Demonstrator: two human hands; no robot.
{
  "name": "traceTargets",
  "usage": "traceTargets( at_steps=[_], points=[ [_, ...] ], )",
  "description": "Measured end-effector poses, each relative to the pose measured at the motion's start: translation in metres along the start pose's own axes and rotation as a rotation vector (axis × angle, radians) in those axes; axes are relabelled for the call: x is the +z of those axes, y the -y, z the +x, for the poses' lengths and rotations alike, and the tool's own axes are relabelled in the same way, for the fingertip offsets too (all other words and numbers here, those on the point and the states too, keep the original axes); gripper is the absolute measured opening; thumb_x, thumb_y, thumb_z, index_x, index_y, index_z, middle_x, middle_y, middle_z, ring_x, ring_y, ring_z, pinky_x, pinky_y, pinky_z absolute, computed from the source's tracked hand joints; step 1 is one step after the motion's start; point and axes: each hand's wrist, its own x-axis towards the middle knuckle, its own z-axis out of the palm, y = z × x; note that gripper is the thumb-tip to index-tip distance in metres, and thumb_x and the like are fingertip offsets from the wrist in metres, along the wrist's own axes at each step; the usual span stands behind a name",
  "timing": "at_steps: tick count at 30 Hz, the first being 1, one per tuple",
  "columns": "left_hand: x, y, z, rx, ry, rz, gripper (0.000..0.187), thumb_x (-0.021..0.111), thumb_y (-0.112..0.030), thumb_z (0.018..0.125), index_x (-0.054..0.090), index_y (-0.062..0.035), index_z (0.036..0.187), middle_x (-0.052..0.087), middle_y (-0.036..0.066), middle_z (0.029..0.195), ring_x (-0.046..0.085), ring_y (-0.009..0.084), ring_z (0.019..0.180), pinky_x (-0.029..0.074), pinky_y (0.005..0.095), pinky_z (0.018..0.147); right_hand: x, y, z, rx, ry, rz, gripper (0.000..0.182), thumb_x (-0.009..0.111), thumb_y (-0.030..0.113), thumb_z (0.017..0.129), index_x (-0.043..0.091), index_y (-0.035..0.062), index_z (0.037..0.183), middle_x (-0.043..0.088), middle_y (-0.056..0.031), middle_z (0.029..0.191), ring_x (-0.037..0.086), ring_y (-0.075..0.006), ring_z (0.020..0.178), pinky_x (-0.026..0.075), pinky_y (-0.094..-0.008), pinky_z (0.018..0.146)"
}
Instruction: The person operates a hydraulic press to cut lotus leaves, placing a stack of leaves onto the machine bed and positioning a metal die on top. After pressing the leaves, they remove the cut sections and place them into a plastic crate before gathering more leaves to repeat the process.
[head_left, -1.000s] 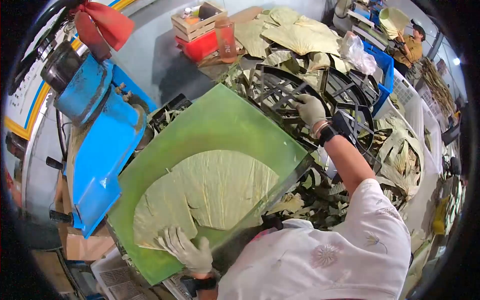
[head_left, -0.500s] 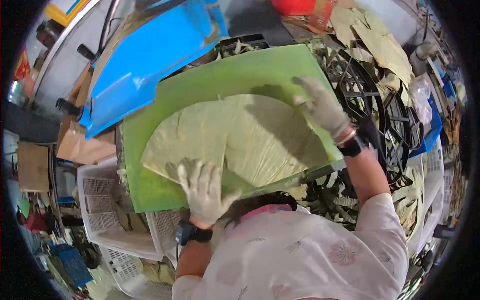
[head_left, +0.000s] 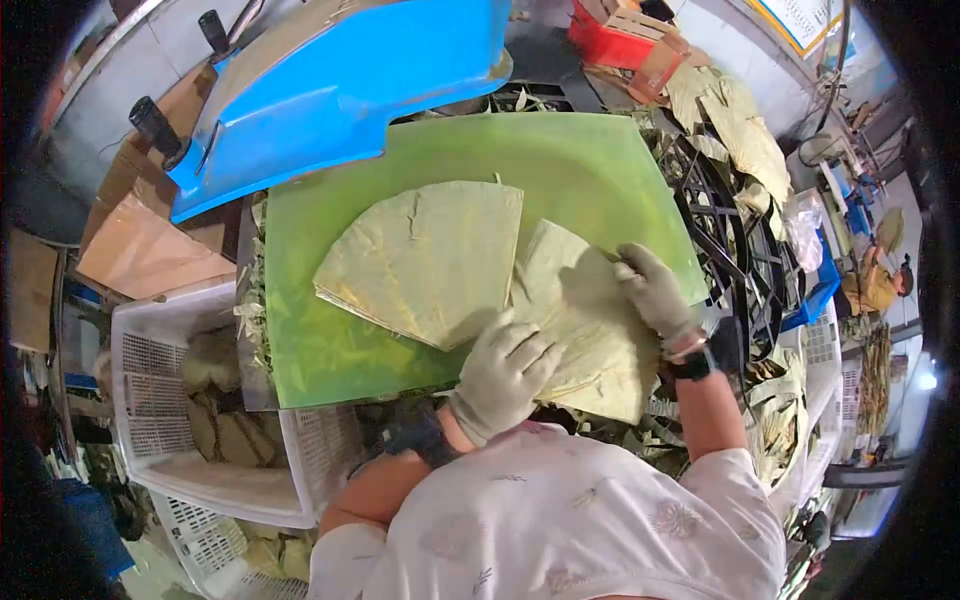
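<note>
Two fan-shaped stacks of dried leaves lie over a green board. The left leaf stack [head_left: 430, 260] rests flat, its layered edge facing me. The right leaf stack [head_left: 585, 330] is turned at an angle and reaches past the board's front edge. My left hand [head_left: 505, 375], in a pale glove, lies at the near left side of the right stack, fingers bent a little and apart. At that stack's right edge, my gloved right hand [head_left: 655, 295] has its fingers curled against the leaf; their underside is hidden.
The green board [head_left: 330, 365] forms the work surface. A blue plastic guard [head_left: 330, 120] stands behind it at left. White crates [head_left: 205, 465] with leaf pieces sit at lower left. Black plastic racks [head_left: 720, 215] and loose leaves [head_left: 745, 140] flank the right. Another person [head_left: 875, 285] is far right.
The wide leaf fan has parted into two stacks, the right one turned and shifted toward me. My left hand moved right; my right hand came down onto the right stack. The view has shifted.
</note>
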Motion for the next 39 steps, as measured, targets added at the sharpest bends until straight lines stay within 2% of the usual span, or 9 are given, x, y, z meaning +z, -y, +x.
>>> traceTargets(
  at_steps=[4, 7, 10, 16, 21, 30, 33, 34, 39],
  points=[
    [-0.037, 0.007, 0.003, -0.161, -0.272, -0.365, 0.035, 0.069, -0.012, 0.083, 0.071, -0.0063, 0.117, 0.069, 0.014, 0.113, 0.063, 0.0346, 0.099, 0.049, 0.0438, 0.092, -0.040, 0.041, -0.016, 0.030, 0.039, 1.246, 0.062, 0.051, 0.047, 0.106, 0.050, -0.0005, 0.145, 0.056, -0.0162, 0.144, 0.052, -0.0272, 0.135, 0.046, -0.0411, 0.108],
    [-0.047, 0.006, -0.007, -0.841, -0.429, -0.678, 0.025, 0.067, -0.007, 0.093, 0.068, 0.0004, 0.117, 0.072, 0.015, 0.108, 0.068, 0.0285, 0.095, 0.053, 0.0366, 0.085, -0.042, 0.101, 0.002, -0.258, 0.078, 0.749, 0.066, 0.047, 0.046, 0.107, 0.038, -0.0015, 0.153, 0.046, -0.0175, 0.153, 0.047, -0.0274, 0.140, 0.044, -0.0418, 0.112],
    [-0.057, 0.012, -0.021, -0.966, -0.461, -0.818, 0.025, 0.068, -0.011, 0.095, 0.065, 0.0026, 0.115, 0.071, 0.005, 0.094, 0.063, 0.0141, 0.077, 0.053, 0.0306, 0.073, 0.015, 0.086, 0.051, -0.378, 0.072, 0.652, 0.057, 0.052, 0.037, 0.107, 0.046, -0.0039, 0.146, 0.052, -0.0171, 0.148, 0.055, -0.0274, 0.131, 0.047, -0.0398, 0.108],
    [-0.096, -0.019, -0.095, -1.302, -0.308, -1.178, 0.026, 0.064, -0.017, 0.097, 0.062, 0.0011, 0.116, 0.069, 0.009, 0.094, 0.064, 0.0158, 0.081, 0.053, 0.0305, 0.066, 0.057, 0.113, 0.118, -0.604, -0.121, -0.036, 0.052, 0.063, 0.039, 0.097, 0.059, -0.0004, 0.131, 0.061, -0.0263, 0.129, 0.058, -0.0440, 0.121, 0.048, -0.0464, 0.102],
    [-0.091, -0.043, -0.100, -1.584, -0.533, -1.339, 0.032, 0.062, -0.025, 0.102, 0.059, -0.0029, 0.125, 0.067, 0.010, 0.113, 0.067, 0.0241, 0.102, 0.057, 0.0396, 0.091, 0.102, 0.116, 0.171, -0.486, 0.074, -0.193, 0.057, 0.062, 0.047, 0.095, 0.060, 0.0023, 0.130, 0.062, -0.0230, 0.130, 0.058, -0.0432, 0.121, 0.046, -0.0492, 0.102],
    [-0.052, -0.056, -0.090, -1.465, -1.044, -1.421, 0.028, 0.064, -0.009, 0.093, 0.063, -0.0010, 0.120, 0.068, 0.007, 0.104, 0.066, 0.0227, 0.094, 0.055, 0.0347, 0.080, 0.112, 0.144, 0.055, -0.739, 0.102, -0.230, 0.051, 0.072, 0.039, 0.087, 0.063, 0.0069, 0.126, 0.066, -0.0199, 0.121, 0.061, -0.0404, 0.111, 0.049, -0.0511, 0.093],
    [-0.022, -0.059, -0.121, -1.309, -0.830, -1.006, 0.043, 0.066, -0.002, 0.088, 0.057, 0.0020, 0.131, 0.068, 0.009, 0.108, 0.066, 0.0183, 0.090, 0.055, 0.0326, 0.079, 0.124, 0.129, 0.050, -0.744, 0.156, -0.228, 0.050, 0.072, 0.035, 0.087, 0.062, 0.0067, 0.126, 0.067, -0.0217, 0.116, 0.063, -0.0410, 0.105, 0.050, -0.0506, 0.088],
    [-0.030, -0.069, -0.098, -1.467, -1.129, -1.248, 0.047, 0.066, 0.000, 0.089, 0.055, 0.0022, 0.134, 0.068, 0.010, 0.110, 0.066, 0.0176, 0.091, 0.055, 0.0323, 0.081, 0.122, 0.129, 0.049, -0.820, 0.120, -0.135, 0.049, 0.071, 0.035, 0.088, 0.062, 0.0047, 0.125, 0.067, -0.0228, 0.114, 0.062, -0.0424, 0.105, 0.049, -0.0510, 0.089],
    [-0.050, -0.093, -0.097, -1.334, -1.250, -1.115, 0.052, 0.072, 0.005, 0.086, 0.056, -0.0009, 0.135, 0.069, 0.008, 0.116, 0.066, 0.0132, 0.096, 0.056, 0.0297, 0.083, 0.110, 0.117, 0.061, -0.914, 0.150, -0.114, 0.053, 0.064, 0.042, 0.095, 0.060, -0.0041, 0.122, 0.062, -0.0286, 0.119, 0.055, -0.0476, 0.113, 0.044, -0.0520, 0.097]
  ],
)
